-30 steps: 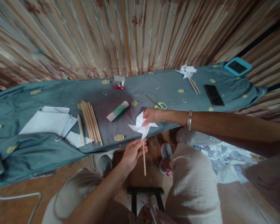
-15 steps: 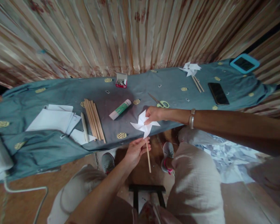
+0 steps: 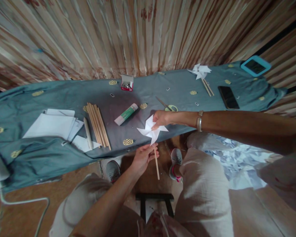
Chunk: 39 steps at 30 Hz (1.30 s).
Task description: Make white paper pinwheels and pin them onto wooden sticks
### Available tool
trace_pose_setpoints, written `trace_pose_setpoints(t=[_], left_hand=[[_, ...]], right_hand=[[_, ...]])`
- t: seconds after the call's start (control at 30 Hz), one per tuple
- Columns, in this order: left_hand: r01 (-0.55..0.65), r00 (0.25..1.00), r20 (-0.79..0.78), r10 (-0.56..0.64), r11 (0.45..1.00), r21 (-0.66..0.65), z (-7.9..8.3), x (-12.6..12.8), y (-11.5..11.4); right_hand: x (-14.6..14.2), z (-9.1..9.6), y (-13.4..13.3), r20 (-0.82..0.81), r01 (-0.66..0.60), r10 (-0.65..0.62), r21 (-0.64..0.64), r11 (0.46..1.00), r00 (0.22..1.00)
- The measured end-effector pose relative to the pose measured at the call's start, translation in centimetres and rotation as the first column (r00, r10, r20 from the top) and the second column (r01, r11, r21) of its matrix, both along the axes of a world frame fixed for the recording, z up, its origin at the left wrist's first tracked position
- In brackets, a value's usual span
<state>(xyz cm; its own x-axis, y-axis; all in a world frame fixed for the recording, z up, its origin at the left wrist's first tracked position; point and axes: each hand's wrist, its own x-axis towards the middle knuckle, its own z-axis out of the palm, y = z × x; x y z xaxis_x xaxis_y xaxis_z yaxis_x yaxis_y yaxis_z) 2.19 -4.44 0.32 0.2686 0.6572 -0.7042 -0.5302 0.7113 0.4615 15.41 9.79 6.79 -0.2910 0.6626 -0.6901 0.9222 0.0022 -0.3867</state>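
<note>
White paper pinwheel [image 3: 150, 133] over near edge of teal cloth [image 3: 148, 90], btwn both hands. R hand [image 3: 160, 119] pinches it nr centre, fingers closed, thumb on paper. L hand [image 3: 143, 157], just below, grips top of thin wooden stick [image 3: 157, 166] btwn thumb & fingers; stick points down. Beyond: green-and-white tube [image 3: 126, 114], scissors [image 3: 172, 108], open red box [image 3: 127, 88]. To L: row of sticks [image 3: 98, 125], paper stack [image 3: 50, 125]. Far R: white paper blades [image 3: 201, 70] w/ 2 sticks, black phone [image 3: 228, 97].

We are pinching with our right hand [image 3: 162, 119], our right arm [image 3: 244, 130] extending toward three o'clock; at seven o'clock below, our left hand [image 3: 142, 156] is gripping, our left forearm [image 3: 111, 199] slanting toward seven-thirty.
</note>
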Motion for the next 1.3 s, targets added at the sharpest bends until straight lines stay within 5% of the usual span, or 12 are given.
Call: trace_pose_setpoints(t=[0.33, 0.63, 1.0, 1.17, 1.3], left_hand=[[0.013, 1.0, 0.014, -0.013, 1.0, 0.01, -0.6, -0.1, 0.0], [-0.002, 1.0, 0.026, 0.003, 1.0, -0.022, 0.0, -0.2, 0.0], [-0.001, 0.999, 0.035, 0.003, 0.997, -0.074, 1.1, 0.1, 0.7], [-0.006, 0.998, 0.067, 0.01, 0.999, -0.048, 1.6, 0.3, 1.2], [-0.039, 0.996, 0.076, 0.04, 0.999, -0.012, 1.9, 0.3, 2.0]], right_hand=[[-0.6, -0.2, 0.6, 0.003, 0.03, -0.03, -0.029, 0.999, 1.0], [0.4, -0.6, 0.3, -0.158, 0.065, -0.081, -0.103, 0.993, 0.984], [2.2, 0.3, 0.1, -0.364, 0.249, -0.34, -0.275, 0.929, 0.867], [3.3, 0.2, -0.4, -0.471, 0.349, -0.481, -0.342, 0.872, 0.74], [3.9, -0.6, -0.8, -0.604, 0.48, -0.612, -0.39, 0.786, 0.511]])
